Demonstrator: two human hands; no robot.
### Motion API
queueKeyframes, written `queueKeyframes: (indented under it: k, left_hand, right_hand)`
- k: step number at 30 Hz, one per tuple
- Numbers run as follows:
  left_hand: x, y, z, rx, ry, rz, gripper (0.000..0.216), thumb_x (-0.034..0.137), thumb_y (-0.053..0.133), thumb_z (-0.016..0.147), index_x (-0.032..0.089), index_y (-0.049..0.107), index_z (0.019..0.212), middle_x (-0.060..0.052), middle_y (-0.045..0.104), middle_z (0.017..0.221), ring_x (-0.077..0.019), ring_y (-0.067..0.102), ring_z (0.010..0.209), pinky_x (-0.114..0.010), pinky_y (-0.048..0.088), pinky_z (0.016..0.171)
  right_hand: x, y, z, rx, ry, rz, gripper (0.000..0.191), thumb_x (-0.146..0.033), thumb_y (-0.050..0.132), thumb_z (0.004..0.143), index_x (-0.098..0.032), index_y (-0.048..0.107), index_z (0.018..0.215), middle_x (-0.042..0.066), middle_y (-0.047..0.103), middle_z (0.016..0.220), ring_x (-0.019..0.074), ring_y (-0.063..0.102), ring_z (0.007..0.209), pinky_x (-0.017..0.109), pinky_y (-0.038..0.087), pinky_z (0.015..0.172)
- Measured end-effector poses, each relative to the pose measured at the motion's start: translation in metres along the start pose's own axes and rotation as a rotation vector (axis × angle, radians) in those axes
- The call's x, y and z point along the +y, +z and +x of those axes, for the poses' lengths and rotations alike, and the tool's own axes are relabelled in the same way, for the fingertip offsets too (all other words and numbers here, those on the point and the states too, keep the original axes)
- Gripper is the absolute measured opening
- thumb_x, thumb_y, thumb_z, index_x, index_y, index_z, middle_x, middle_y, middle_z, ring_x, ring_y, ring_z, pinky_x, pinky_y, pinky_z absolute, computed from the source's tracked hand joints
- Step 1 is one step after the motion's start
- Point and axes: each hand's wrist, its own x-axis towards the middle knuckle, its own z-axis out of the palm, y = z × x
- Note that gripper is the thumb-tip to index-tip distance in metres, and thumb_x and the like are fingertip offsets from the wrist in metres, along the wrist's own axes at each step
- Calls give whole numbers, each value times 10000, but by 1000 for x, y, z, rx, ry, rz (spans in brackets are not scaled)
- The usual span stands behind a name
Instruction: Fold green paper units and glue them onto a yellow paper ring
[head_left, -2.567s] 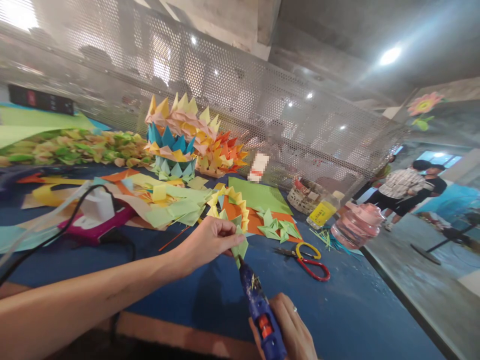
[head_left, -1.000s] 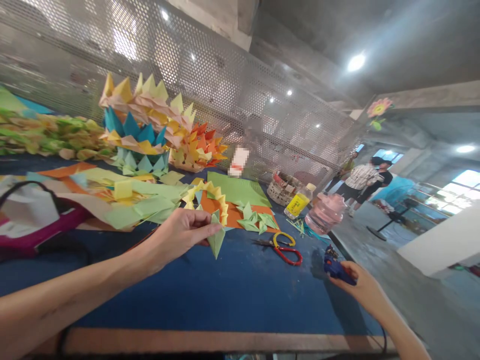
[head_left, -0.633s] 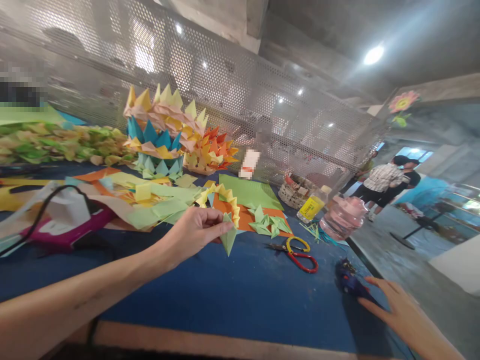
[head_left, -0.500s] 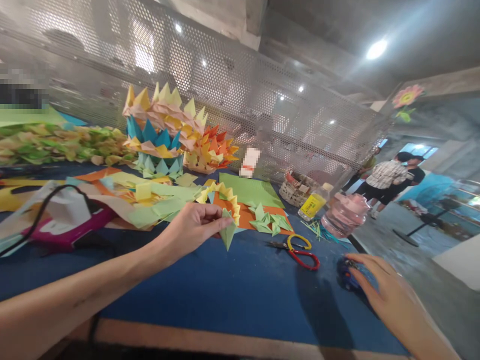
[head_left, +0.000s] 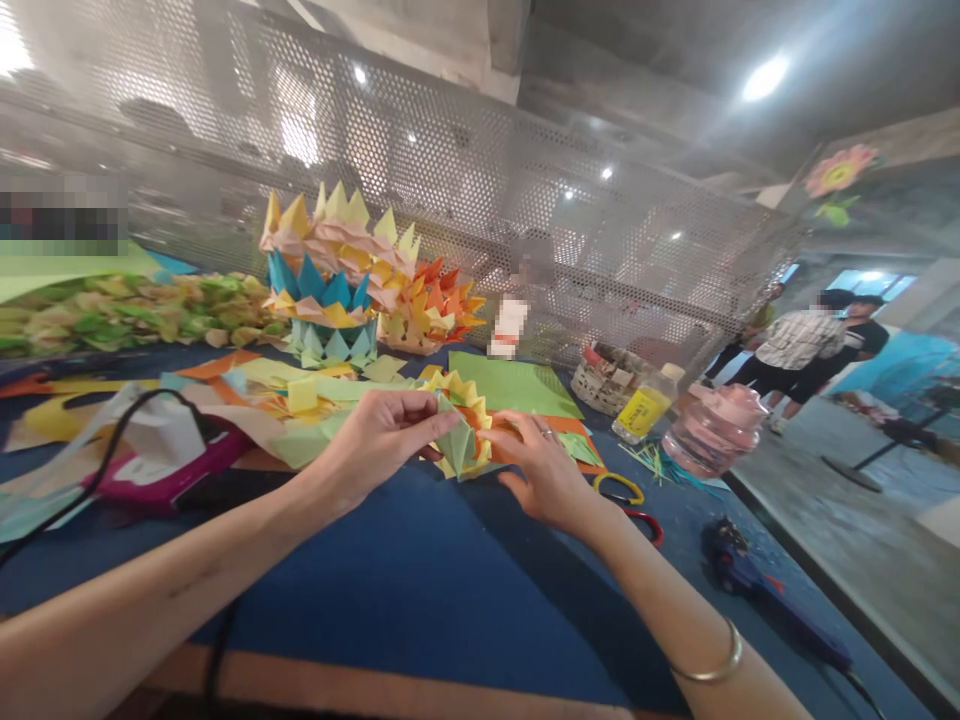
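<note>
Between the thumb and fingers of my left hand [head_left: 397,430] is a folded green paper piece [head_left: 456,452], its point facing down. Just behind it lies a yellow ring of folded paper points [head_left: 474,395], partly hidden by my hands. My right hand [head_left: 544,465] is close on the right of the green piece. Its thumb and fingers are apart, the fingertips near the paper; whether they touch it I cannot tell. A dark blue corded tool [head_left: 772,595], apparently a glue gun, lies on the table at right. Scissors [head_left: 619,488] are partly covered by my right forearm.
Stacked paper crowns [head_left: 330,290] stand behind loose paper sheets. A magenta device [head_left: 172,470] with a black cable lies at left. A basket [head_left: 607,380], a yellow-labelled bottle [head_left: 641,408] and a pink water jug [head_left: 716,430] line the back right. People stand beyond the table.
My right hand has let go of the blue tool at the right and come across to the green paper. My left hand still holds the piece, now slightly higher and turned.
</note>
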Motion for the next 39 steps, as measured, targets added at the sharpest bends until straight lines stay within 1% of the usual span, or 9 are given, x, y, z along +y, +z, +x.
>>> queueKeyframes:
  k: [2,6,10,16,19,24,32,36,39]
  left_hand:
    - [1,-1,0,3,23,1,310,400,722,736,151,590,606,50,465,581,-79,481,556,-175,507,567]
    - [5,-2,-2,31,65,-28,273,388,733,734,149,644,638,34,509,617,-86,483,565,-190,516,555]
    - [10,-5,-3,60,79,-67,261,379,755,726,144,667,656,19,558,641,-93,526,572,-196,519,549]
    - [20,-10,-4,130,121,-76,250,377,732,747,148,661,679,-5,633,714,-132,589,658,-228,555,606]
    - [15,-7,-5,48,153,49,211,341,690,785,147,669,706,5,617,674,-127,592,635,-225,542,614]
    - [-4,0,-7,-158,136,338,209,306,574,854,141,666,765,6,596,663,-124,569,616,-217,481,589]
    - [2,-2,-9,-198,113,717,243,303,542,827,148,587,645,34,471,543,-104,466,515,-189,316,468]
    - [8,-3,-13,-226,137,753,201,274,539,834,146,685,782,14,610,609,-116,536,531,-194,368,495]
    - [13,-7,-18,-250,160,756,187,258,548,840,162,709,846,12,654,647,-125,570,553,-200,400,519]
  right_hand:
    - [5,9,6,-11,-39,22,489,-192,801,723,-266,631,1175,113,494,1386,295,456,1267,477,427,1000]
    - [13,23,10,37,-81,49,144,-292,777,778,-226,697,876,92,545,1344,280,461,1267,448,414,1005]
    - [0,20,7,97,-153,27,34,-238,676,876,-213,656,867,61,695,1053,251,517,1211,441,353,1020]
    - [-54,12,-4,80,-373,-62,209,-176,463,991,-193,599,834,-1,661,724,176,615,953,429,270,1032]
    - [-69,14,-8,83,-408,-115,249,-197,450,1003,-188,578,789,-17,635,680,153,604,866,399,276,1012]
    - [-65,16,-17,62,-312,-12,107,-274,572,949,-200,596,875,4,688,826,170,596,926,388,264,1019]
    - [-57,16,-27,90,-96,174,122,-307,679,883,-210,606,864,-9,699,856,170,599,973,355,279,993]
    - [-58,16,-27,129,-162,140,145,-305,626,920,-215,610,806,-27,675,781,156,600,927,355,277,988]
    - [-65,13,-30,209,-316,0,217,-173,504,968,-196,615,783,-17,661,729,152,593,862,384,268,1014]
